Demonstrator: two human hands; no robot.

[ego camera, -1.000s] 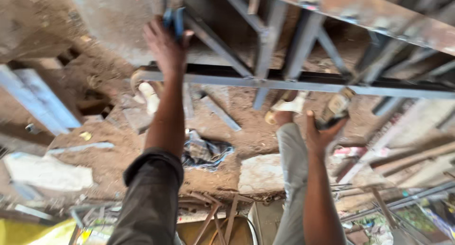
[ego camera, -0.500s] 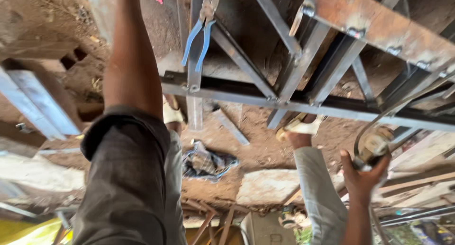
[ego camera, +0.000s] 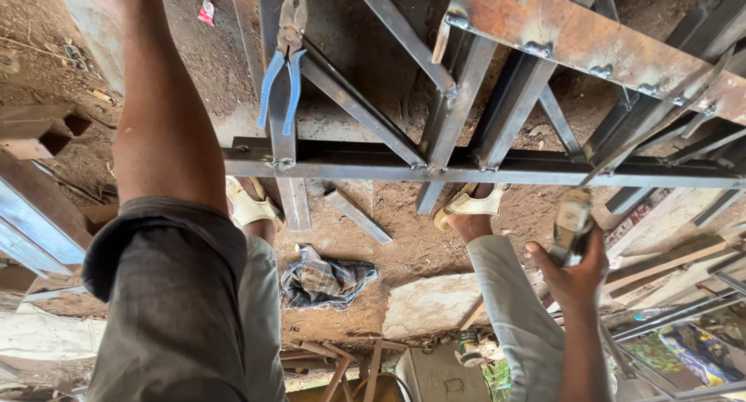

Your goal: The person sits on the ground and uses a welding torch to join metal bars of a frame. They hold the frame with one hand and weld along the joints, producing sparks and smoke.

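Head view, looking down through a welded steel frame [ego camera: 466,169] at dirt ground. Right hand [ego camera: 573,274] is wrapping its fingers tight round the handle of a hammer [ego camera: 573,223], its long shaft running up past the rusty top bar [ego camera: 590,40]. Left arm is stretching upward out of the picture, so I cannot tell what that hand is doing. Blue-handled pliers [ego camera: 284,60] are resting on an upright bar of the frame. A checked rag [ego camera: 326,277] is lying on the dirt between the sandalled feet
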